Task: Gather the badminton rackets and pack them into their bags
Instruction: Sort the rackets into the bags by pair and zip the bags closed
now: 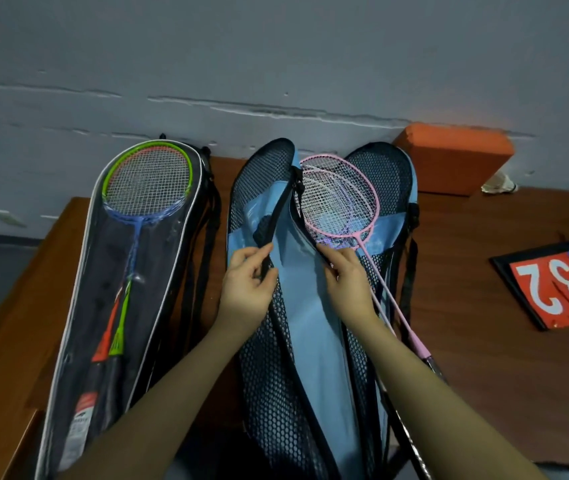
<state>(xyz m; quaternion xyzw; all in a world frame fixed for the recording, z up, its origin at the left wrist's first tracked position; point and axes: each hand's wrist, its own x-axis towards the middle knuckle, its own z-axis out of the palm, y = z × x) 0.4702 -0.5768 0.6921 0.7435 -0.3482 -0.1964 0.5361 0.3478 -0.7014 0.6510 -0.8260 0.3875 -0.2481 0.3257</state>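
L hand [248,285] pinches black edge of blue mesh bag [307,306], flap pulled open. R hand [347,280] grips opposite edge. Pink rackets [340,202] lie on bag's R half, heads toward wall. Clear bag [158,271] w/ rackets to L, on wooden table [477,306].

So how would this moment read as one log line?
left hand: pinching blue mesh bag edge | right hand: holding opposite edge | pink rackets: heads inside

Cracked grey wall [276,64], brown wooden table [483,341]
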